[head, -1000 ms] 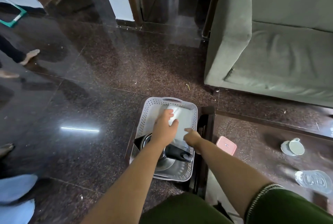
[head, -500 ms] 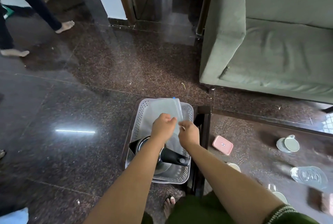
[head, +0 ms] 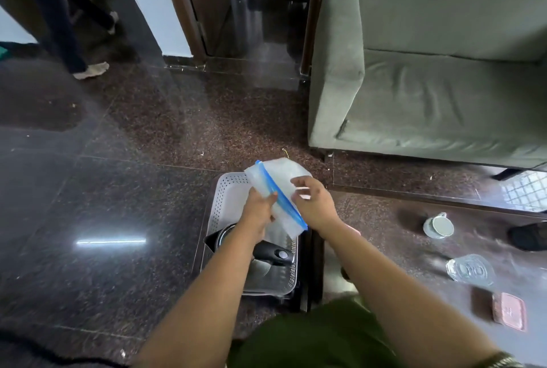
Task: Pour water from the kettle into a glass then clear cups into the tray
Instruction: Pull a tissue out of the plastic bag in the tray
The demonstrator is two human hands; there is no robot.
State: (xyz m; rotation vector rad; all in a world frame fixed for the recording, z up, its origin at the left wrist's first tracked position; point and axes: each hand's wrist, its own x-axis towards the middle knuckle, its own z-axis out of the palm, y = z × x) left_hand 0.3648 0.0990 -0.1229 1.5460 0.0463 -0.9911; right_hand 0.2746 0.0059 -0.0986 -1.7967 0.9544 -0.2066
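Two hands hold a clear plastic zip bag (head: 281, 187) above a white perforated tray (head: 228, 190). The left hand (head: 259, 209) grips the bag's lower left side, fingers curled round the plastic; the right hand (head: 315, 205) pinches its right side, fingers bent on the film. A blue zip strip runs slantwise across the bag, which looks limp and crinkled; what it holds, if anything, cannot be told.

The tray is rectangular, with rows of small round holes in its walls, and it sits on a dark stand at the left end of a speckled brown stone table (head: 384, 219). Inside it, at the near end, lies a steel kettle (head: 260, 267) with a shiny rounded body and a black handle bearing a grey button. The tray's far end is partly hidden by the bag.

On the table, well apart from the tray, stand a pale cup (head: 438, 225) with a side handle, a ribbed clear glass (head: 470, 270) seen from above, and a pink lidded box (head: 509, 311) with rounded corners. A grey-green cushioned sofa (head: 429, 86) stands on the polished dark floor (head: 103, 190) beyond.
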